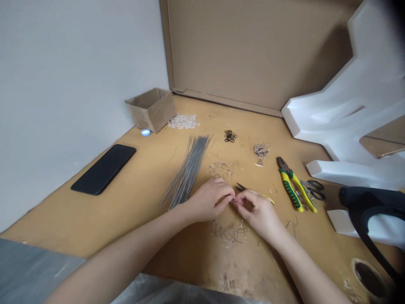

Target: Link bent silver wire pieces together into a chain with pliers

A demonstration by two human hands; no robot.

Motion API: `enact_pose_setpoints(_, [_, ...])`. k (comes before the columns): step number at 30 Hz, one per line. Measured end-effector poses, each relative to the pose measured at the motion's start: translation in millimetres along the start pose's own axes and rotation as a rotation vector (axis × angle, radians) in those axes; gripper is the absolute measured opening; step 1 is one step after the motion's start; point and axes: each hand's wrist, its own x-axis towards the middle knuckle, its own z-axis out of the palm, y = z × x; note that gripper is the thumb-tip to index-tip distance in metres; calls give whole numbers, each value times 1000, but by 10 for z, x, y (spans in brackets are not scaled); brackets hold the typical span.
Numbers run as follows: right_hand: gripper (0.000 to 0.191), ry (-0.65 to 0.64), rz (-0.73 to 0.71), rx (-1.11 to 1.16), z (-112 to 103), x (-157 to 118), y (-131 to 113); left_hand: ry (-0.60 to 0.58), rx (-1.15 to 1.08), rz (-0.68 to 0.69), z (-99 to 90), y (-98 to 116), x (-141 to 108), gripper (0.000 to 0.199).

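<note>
My left hand [211, 198] and my right hand [257, 209] meet above the wooden table, their fingertips pinched together. Between them is a bit of thin silvery wire [234, 199], too small to make out fully. Curved, looped wire pieces [229, 234] show just below the hands, and more thin wire loops [219, 169] show just above. Whether these are one piece with the held wire I cannot tell. Partly hidden by my right hand lies a pointed tool with dark tips [241, 186] and yellow handles. A bundle of straight grey wires [193, 164] lies left of my hands.
Yellow-green pliers [294, 185] and small scissors [314, 188] lie at right. Farther back are a wire tangle [261, 149], black rings [230, 136], clear small pieces [184, 121] and a cardboard box [152, 110]. A black phone [104, 169] lies left; white foam [335, 122] stands right.
</note>
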Motion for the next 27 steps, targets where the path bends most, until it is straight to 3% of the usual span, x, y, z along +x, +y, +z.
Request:
enact_pose_setpoints(12, [7, -30, 35, 121, 54, 11, 34, -46, 13, 14, -29, -9, -9, 16])
enact_pose_setpoints(17, [9, -31, -24, 84, 34, 12, 39, -48, 51, 1, -34, -19, -6, 16])
enact_pose_setpoints(22, [8, -31, 45, 79, 37, -10, 35, -30, 162, -48, -49, -21, -3, 18])
enact_pose_setpoints(27, [7, -34, 27, 51, 61, -28, 24, -97, 253, -20, -20, -17, -11, 20])
